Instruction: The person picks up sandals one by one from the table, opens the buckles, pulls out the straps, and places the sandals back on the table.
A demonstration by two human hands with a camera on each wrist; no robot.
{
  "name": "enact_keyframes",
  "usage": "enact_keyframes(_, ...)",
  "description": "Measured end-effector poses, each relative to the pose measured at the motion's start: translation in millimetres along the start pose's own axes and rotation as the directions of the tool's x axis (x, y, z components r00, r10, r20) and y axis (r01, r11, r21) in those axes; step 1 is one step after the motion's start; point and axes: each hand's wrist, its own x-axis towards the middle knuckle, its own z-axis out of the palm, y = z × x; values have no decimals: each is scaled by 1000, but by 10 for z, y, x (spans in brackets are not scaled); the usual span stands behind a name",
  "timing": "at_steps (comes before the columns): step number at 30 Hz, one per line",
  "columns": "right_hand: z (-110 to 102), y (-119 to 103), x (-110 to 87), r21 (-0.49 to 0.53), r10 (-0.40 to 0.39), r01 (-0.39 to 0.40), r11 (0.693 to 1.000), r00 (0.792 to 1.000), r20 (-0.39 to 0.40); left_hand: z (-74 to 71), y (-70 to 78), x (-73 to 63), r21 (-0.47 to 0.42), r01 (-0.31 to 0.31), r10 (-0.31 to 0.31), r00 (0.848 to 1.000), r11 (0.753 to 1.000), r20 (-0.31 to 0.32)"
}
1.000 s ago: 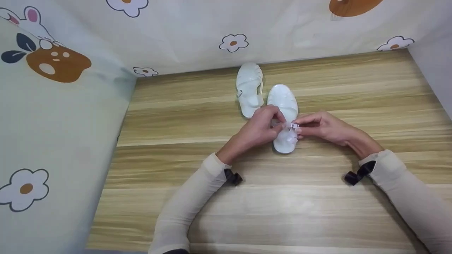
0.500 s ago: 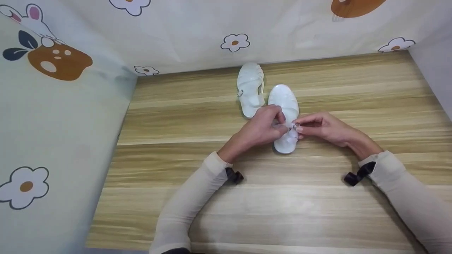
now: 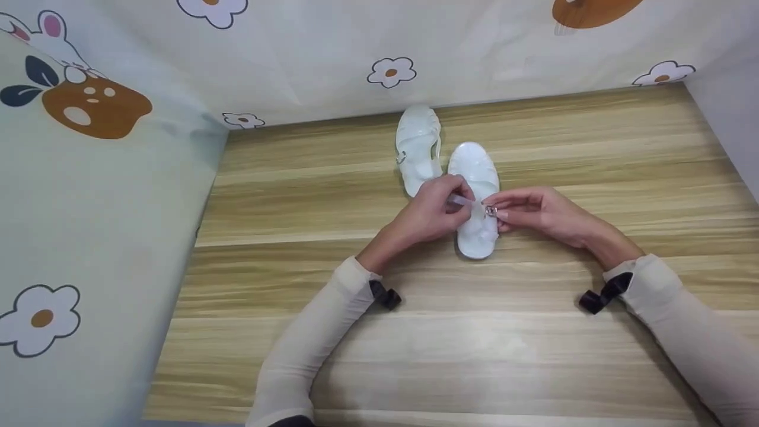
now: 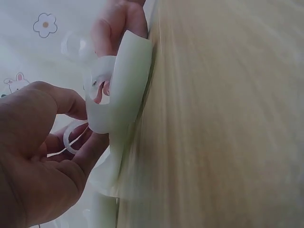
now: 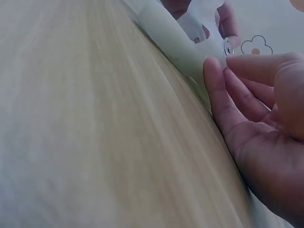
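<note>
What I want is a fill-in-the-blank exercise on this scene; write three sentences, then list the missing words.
1. Of the nearer sandal and the farther sandal, the ____ one has its strap pinched by the left grip and its buckle touched by the right grip.
2. In the head view, the nearer sandal lies to the ____ of the other.
3. One flower on the wall covering has white ____ around its brown centre.

Missing words: nearer; right; petals.

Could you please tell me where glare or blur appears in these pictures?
Head view: a pale glare patch on the wooden table, below the hands; left wrist view: the wood grain looks smeared; right wrist view: the grain is soft too, while the fingers look clearer.
</note>
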Motion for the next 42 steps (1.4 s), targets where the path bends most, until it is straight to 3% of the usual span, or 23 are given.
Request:
enact_keyframes(4, 39, -4, 8, -9, 18, -18, 1000, 999, -37, -6, 45, -28, 27, -28, 28, 1000, 999, -1)
enact_keyframes(9, 75, -24, 2, -20, 22, -24, 1000, 992, -122, -36, 165, -70, 154, -65, 69, 997, 986, -22)
enact_keyframes(14, 85, -52, -16, -105, 17, -35, 994, 986, -163, -91, 276, -115, 256, -24, 42, 997, 966, -66)
enact_keyframes(21, 140, -134, -46, -228, 19, -62, 972, 982, -188, -91, 294, -164, 185, 95, -78, 992, 978, -97)
enact_keyframes(31, 250, -276, -64, -237, 75, -134, 962, 968, -241, -33, 243, -173, 137, 110, -116, 992, 984, 40)
enact_keyframes(36, 365, -332, -89, -299, 51, -128, 946, 966, -254, -23, 259, -167, 116, 118, -124, 991, 986, 45)
enact_keyframes(42, 467, -352, -99, -415, -13, -107, 904, 961, -277, -2, 286, -176, 144, 125, -130, 991, 982, 24)
